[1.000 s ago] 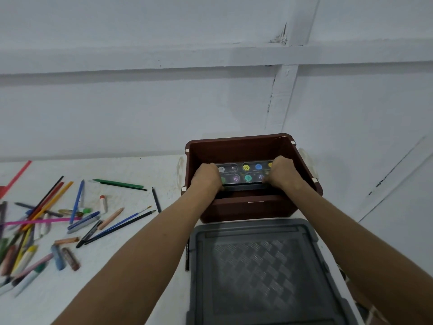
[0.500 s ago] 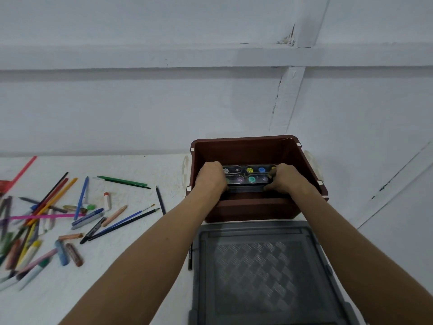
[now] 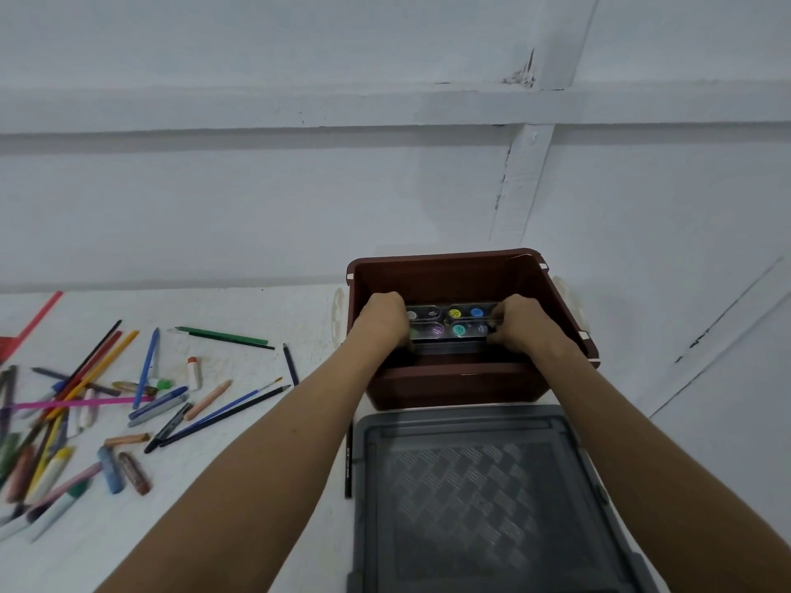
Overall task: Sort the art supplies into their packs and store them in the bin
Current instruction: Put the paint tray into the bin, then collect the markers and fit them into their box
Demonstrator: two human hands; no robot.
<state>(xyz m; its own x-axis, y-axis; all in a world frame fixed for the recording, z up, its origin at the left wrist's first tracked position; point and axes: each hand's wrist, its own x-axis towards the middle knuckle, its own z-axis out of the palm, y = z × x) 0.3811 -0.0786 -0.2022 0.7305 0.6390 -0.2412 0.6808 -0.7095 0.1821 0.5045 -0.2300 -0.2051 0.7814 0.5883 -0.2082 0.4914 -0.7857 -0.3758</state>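
A dark red bin (image 3: 453, 387) stands on the white table against the wall. Inside it is a black paint set (image 3: 449, 322) with round colour pots under a clear lid. My left hand (image 3: 383, 321) grips its left end and my right hand (image 3: 524, 323) grips its right end, both hands down inside the bin. The lower part of the set is hidden behind the bin's near wall. Several loose pencils, pens and crayons (image 3: 85, 404) lie scattered on the table to the left.
The grey bin lid (image 3: 483, 494) lies flat in front of the bin. A black pencil (image 3: 348, 460) lies along the lid's left edge. A green pencil (image 3: 222, 336) and a dark pencil (image 3: 291, 365) lie nearer the bin. A red strip (image 3: 30, 327) is at far left.
Both hands have lowered the paint set a little deeper into the bin. The view has shifted slightly.
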